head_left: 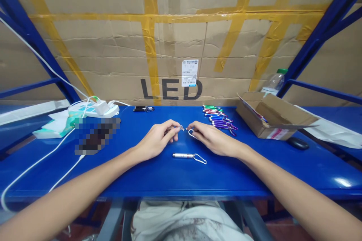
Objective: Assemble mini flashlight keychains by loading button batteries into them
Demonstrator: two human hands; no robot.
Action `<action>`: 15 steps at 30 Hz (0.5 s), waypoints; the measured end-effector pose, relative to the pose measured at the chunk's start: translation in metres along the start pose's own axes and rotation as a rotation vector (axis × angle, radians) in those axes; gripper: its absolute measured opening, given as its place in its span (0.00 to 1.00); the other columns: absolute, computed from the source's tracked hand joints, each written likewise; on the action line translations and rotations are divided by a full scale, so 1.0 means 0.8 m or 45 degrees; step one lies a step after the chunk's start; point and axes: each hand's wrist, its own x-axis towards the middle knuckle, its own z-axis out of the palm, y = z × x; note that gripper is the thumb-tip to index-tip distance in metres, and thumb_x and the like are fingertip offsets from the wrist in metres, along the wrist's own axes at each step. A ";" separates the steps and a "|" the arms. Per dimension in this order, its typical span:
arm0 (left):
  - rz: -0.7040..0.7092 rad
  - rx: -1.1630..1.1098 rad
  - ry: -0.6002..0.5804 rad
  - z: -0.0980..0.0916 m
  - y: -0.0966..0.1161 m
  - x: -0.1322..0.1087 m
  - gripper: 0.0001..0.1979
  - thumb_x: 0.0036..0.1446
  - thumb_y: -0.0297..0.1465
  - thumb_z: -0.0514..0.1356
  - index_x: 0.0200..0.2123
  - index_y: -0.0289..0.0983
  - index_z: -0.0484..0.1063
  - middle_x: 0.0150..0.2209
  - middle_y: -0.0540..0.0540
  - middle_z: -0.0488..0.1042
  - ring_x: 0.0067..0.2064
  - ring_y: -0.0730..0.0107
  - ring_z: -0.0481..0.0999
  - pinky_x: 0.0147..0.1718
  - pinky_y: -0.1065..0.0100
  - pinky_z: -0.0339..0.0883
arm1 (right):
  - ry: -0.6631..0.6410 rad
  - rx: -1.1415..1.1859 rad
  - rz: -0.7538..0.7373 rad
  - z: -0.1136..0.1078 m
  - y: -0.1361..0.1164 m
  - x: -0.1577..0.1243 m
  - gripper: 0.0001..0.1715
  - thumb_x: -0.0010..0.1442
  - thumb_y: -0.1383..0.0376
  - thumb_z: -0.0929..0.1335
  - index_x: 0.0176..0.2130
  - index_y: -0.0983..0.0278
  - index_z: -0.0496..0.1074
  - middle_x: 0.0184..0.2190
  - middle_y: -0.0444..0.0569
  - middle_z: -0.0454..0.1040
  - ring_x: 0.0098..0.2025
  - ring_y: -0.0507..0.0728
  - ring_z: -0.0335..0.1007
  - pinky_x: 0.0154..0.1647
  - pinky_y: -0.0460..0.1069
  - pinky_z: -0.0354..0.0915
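Note:
Above the blue table, my left hand (158,137) is closed in a pinch on a small silver metal piece (181,127), too small to name surely. Just to its right, my right hand (212,135) grips a silver carabiner clip (191,131), whose curved loop shows under the fingers. The two hands are close together but apart. Nearer to me, a slim silver keychain flashlight (183,155) lies on the table with its own silver carabiner (200,158) pointing right. Beyond my right hand lie several similar flashlights (217,116) in green, red, blue and purple.
Two or so black flashlights (143,109) lie at the back. An open cardboard box (278,115), a black mouse (298,143) and a bottle (274,83) stand right. A power strip (98,109), white cables and a blurred-out object (97,136) occupy the left. A large carton (118,52) walls the back.

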 end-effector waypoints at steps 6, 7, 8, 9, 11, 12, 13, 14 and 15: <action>-0.015 -0.005 0.002 0.000 0.000 0.000 0.15 0.76 0.42 0.54 0.52 0.39 0.73 0.36 0.48 0.81 0.35 0.68 0.80 0.41 0.65 0.73 | 0.034 0.058 0.006 0.002 -0.001 0.001 0.12 0.80 0.60 0.58 0.48 0.60 0.67 0.44 0.51 0.77 0.42 0.58 0.73 0.45 0.53 0.68; -0.016 -0.019 0.006 0.000 0.000 0.000 0.15 0.76 0.42 0.55 0.52 0.38 0.74 0.36 0.48 0.82 0.36 0.67 0.80 0.41 0.65 0.73 | 0.021 0.106 0.029 0.002 -0.003 0.001 0.11 0.80 0.60 0.58 0.48 0.60 0.66 0.41 0.50 0.77 0.39 0.57 0.73 0.42 0.52 0.68; -0.016 -0.046 0.007 0.000 0.000 0.000 0.15 0.76 0.43 0.55 0.52 0.38 0.74 0.37 0.48 0.83 0.36 0.67 0.81 0.43 0.65 0.74 | 0.004 0.151 0.053 0.001 -0.005 0.001 0.11 0.81 0.60 0.57 0.48 0.59 0.64 0.39 0.48 0.77 0.36 0.56 0.72 0.40 0.51 0.67; -0.014 -0.086 0.007 0.000 0.000 0.001 0.15 0.76 0.43 0.56 0.52 0.38 0.74 0.39 0.47 0.83 0.38 0.67 0.81 0.44 0.64 0.74 | -0.009 0.186 0.073 0.002 -0.007 0.001 0.10 0.81 0.60 0.57 0.48 0.59 0.63 0.36 0.46 0.77 0.34 0.55 0.72 0.38 0.50 0.67; -0.012 -0.181 -0.002 0.000 0.000 0.001 0.16 0.75 0.43 0.58 0.52 0.38 0.75 0.43 0.45 0.84 0.41 0.66 0.82 0.45 0.64 0.74 | -0.009 0.208 0.089 0.003 -0.012 0.002 0.09 0.81 0.60 0.57 0.50 0.59 0.63 0.32 0.43 0.76 0.32 0.55 0.71 0.37 0.49 0.66; -0.013 -0.221 -0.011 0.001 0.000 0.001 0.16 0.74 0.44 0.59 0.52 0.37 0.76 0.45 0.44 0.84 0.42 0.65 0.83 0.46 0.64 0.74 | 0.000 0.203 0.084 0.004 -0.014 0.002 0.09 0.81 0.60 0.57 0.51 0.59 0.63 0.31 0.42 0.75 0.32 0.55 0.71 0.38 0.49 0.65; -0.017 -0.247 -0.020 0.001 0.000 0.001 0.16 0.74 0.44 0.60 0.51 0.37 0.76 0.46 0.43 0.84 0.43 0.65 0.83 0.45 0.65 0.74 | 0.009 0.199 0.079 0.005 -0.015 0.002 0.09 0.80 0.61 0.58 0.52 0.59 0.63 0.30 0.42 0.74 0.33 0.55 0.71 0.39 0.49 0.65; -0.024 -0.262 -0.031 0.001 0.000 0.002 0.17 0.73 0.44 0.60 0.51 0.37 0.77 0.47 0.43 0.84 0.44 0.64 0.83 0.45 0.65 0.74 | 0.012 0.204 0.078 0.006 -0.017 0.003 0.08 0.80 0.61 0.58 0.53 0.59 0.64 0.31 0.41 0.73 0.33 0.55 0.71 0.39 0.49 0.65; -0.032 -0.268 -0.040 0.001 0.000 0.002 0.17 0.73 0.44 0.61 0.50 0.37 0.78 0.47 0.43 0.84 0.44 0.64 0.83 0.45 0.66 0.74 | 0.008 0.220 0.082 0.008 -0.018 0.003 0.08 0.80 0.61 0.59 0.54 0.59 0.64 0.31 0.41 0.73 0.34 0.55 0.71 0.40 0.49 0.65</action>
